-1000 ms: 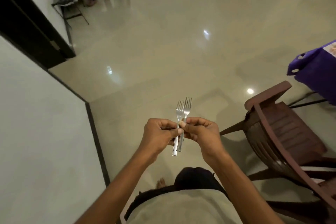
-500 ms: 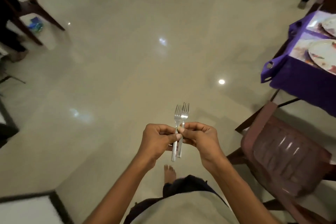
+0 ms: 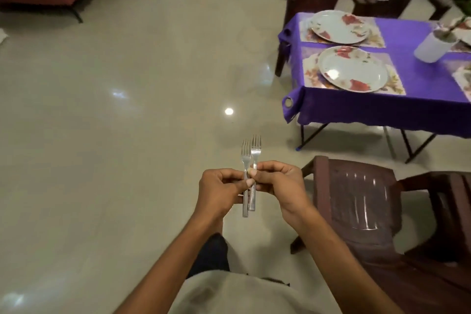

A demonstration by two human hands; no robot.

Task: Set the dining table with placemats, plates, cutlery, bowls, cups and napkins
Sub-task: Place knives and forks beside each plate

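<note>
Centrally, the left hand (image 3: pixel 221 187) and right hand (image 3: pixel 279 183) both pinch two upright steel forks (image 3: pixel 250 160) by the handles, fingers curled, tines at twelve o'clock, above the pale glossy floor (image 3: pixel 127 109). At two o'clock, the purple-clothed table (image 3: pixel 420 76) bears two floral white plates (image 3: pixel 353 69) on floral placemats (image 3: pixel 309 75).

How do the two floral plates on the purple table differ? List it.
The near plate lies by the table's front edge; the far plate lies behind it, toward the chairs. The near plate looks larger, being closer. The near plate shows a bright glare spot; the far plate shows none. Both are round, white, flower-printed, each flat on its own placemat.
</note>
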